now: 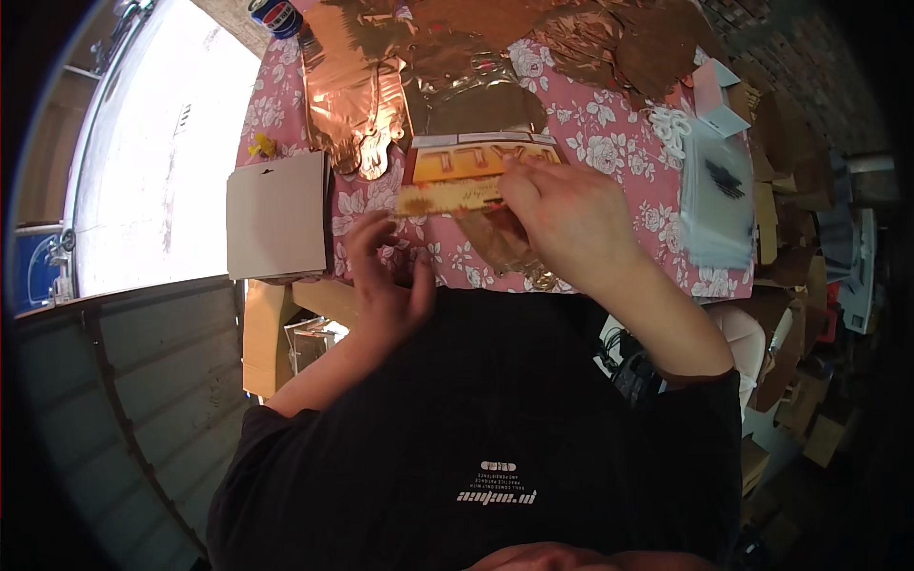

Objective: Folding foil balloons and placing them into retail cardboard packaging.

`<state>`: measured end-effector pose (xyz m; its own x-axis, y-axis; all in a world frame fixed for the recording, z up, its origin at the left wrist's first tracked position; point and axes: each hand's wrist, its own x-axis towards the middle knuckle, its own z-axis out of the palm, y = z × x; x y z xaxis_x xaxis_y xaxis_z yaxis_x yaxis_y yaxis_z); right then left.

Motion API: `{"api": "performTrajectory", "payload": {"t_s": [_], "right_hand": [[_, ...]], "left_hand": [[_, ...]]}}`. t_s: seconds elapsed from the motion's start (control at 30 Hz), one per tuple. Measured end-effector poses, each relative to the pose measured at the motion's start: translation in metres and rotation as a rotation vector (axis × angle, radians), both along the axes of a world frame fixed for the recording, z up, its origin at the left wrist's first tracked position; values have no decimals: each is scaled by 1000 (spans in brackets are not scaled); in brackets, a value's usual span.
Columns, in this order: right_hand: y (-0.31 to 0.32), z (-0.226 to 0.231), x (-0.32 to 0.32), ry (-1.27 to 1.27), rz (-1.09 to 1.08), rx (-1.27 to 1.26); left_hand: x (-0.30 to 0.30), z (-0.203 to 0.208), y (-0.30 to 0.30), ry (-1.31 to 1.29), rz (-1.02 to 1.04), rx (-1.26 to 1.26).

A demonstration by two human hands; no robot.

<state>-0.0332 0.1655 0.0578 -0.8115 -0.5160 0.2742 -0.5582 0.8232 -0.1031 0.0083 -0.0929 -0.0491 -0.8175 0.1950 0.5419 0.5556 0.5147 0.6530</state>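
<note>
My right hand [576, 214] is closed on the right end of a printed card [452, 169] in orange and yellow, fingers on top along its edge. The card is above the table, with a copper-coloured foil piece [495, 243] partly showing below it. My left hand [386, 281] is just below the card's left corner, fingers bent and thumb apart, with nothing visible in it. Beyond the card lie shiny copper-coloured foil balloons [357, 105], flat and uninflated.
A stack of grey-beige cards [276, 219] sits at the left edge of the pink flowered tablecloth [600, 147]. To the right are clear plastic bags [716, 205], white cord [669, 128] and a folded white card [719, 98]. A blue can [276, 17] stands far left.
</note>
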Motion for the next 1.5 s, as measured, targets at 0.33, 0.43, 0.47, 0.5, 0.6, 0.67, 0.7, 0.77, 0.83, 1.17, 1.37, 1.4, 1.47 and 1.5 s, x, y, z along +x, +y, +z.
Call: {"api": "performTrajectory", "payload": {"t_s": [0.33,0.43,0.47,0.5,0.6,0.67,0.7,0.77,0.83,1.17,1.37,1.4,1.47,1.5], "right_hand": [[51,23,-4,171,-427,-542],[61,27,14,149,-544,-558],[64,27,21,151,-540,-572],[67,26,28,153,-535,-587],[78,16,46,203,-540,-641],[83,14,58,212,-574,-653],[85,13,64,217,-595,-664],[88,13,76,237,-608,-579],[86,11,90,254,-617,-494],[53,-31,67,199,-239,-205],[46,-37,35,183,-146,-92],[44,-37,28,178,-121,-72],[42,-38,14,177,-101,-64],[41,-38,8,177,-87,-59]], "left_hand": [[-44,29,68,31,-247,-450],[-67,18,92,-13,-154,-571],[-73,11,98,-55,-118,-646],[-79,5,101,-85,-128,-691],[-83,1,108,-48,-207,-687],[-83,7,113,-39,-276,-683],[-83,9,116,-19,-382,-688],[-79,7,121,31,-500,-692],[-73,10,119,38,-492,-706],[-39,7,94,-143,-496,-482],[-36,37,96,-517,-492,-791],[-38,44,97,-570,-469,-800],[-37,40,95,-627,-443,-801],[-34,25,92,-370,-386,-750]]}}
